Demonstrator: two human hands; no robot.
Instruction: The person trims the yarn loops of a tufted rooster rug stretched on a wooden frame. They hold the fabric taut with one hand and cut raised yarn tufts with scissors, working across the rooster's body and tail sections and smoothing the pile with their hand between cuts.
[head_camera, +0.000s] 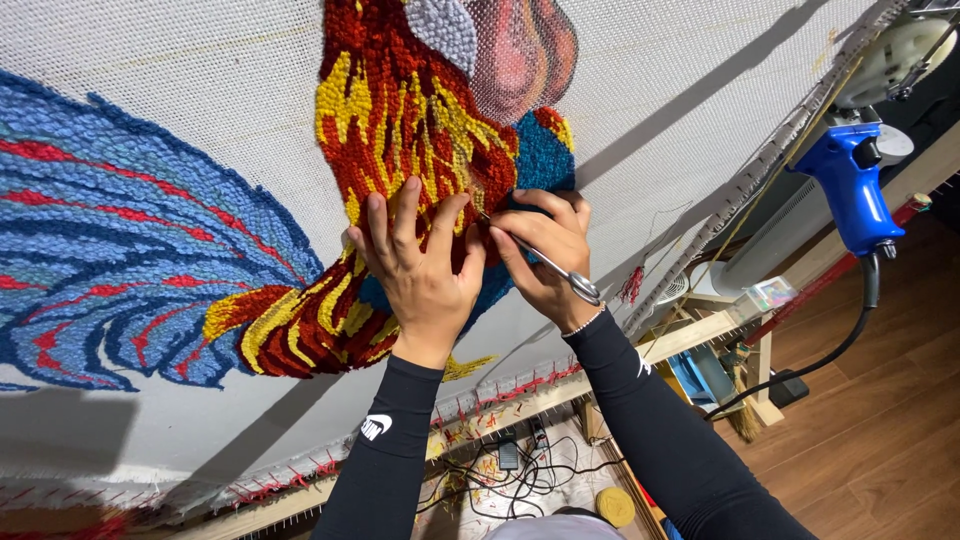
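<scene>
A tufted rooster design (400, 120) in red, yellow and blue yarn fills a white mesh cloth (180, 90) stretched on a wooden frame. My left hand (418, 270) lies flat on the red and yellow pile, fingers spread. Beside it, my right hand (545, 258) grips small silver scissors (545, 266), their tips touching the yarn near the blue patch (540, 155). Both arms wear black sleeves.
A blue tufting gun (850, 185) hangs at the right frame edge, its black cable (815, 365) trailing down. The wooden frame bar (690, 335) runs below the cloth. Cables, a power strip (508, 455) and a yellow yarn roll (614, 506) lie on the floor.
</scene>
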